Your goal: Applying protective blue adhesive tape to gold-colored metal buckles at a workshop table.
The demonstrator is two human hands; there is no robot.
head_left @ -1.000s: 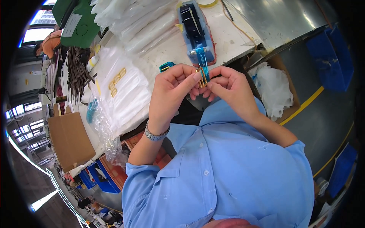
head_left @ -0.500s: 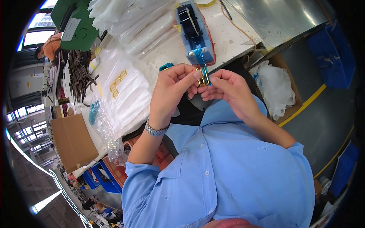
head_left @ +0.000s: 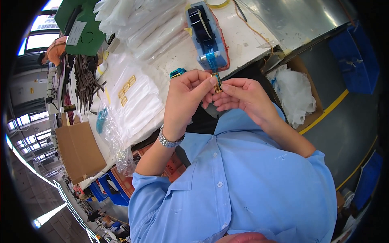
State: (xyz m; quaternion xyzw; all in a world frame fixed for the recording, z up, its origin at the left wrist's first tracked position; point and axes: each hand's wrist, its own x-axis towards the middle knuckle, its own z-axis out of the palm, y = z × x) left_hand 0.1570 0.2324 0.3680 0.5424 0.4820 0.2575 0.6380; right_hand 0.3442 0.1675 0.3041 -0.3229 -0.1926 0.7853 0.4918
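Note:
A gold metal buckle (head_left: 217, 84) is pinched between the fingers of my left hand (head_left: 189, 95) and my right hand (head_left: 249, 97). Blue film tape (head_left: 211, 60) runs down from the blue tape dispenser (head_left: 219, 50) to the buckle, just in front of the dispenser's near end. Both hands are closed, fingertips and thumbs on the buckle's two sides. Beside my left hand, on the table, lies a blue-wrapped piece (head_left: 177, 73), partly covered by the hand. Several gold buckles (head_left: 127, 90) lie in a row on white plastic film further left.
Clear plastic bags (head_left: 133, 28) are piled at the back of the table. A cardboard box (head_left: 79, 152) stands at the left, near dark straps (head_left: 84, 73). To the right, a carton holds white plastic bags (head_left: 295, 95); a blue bin (head_left: 352, 60) stands beyond.
The buckle has turned from showing its open frame to being nearly edge-on. My left hand has shifted slightly right, and more of the blue-wrapped piece shows.

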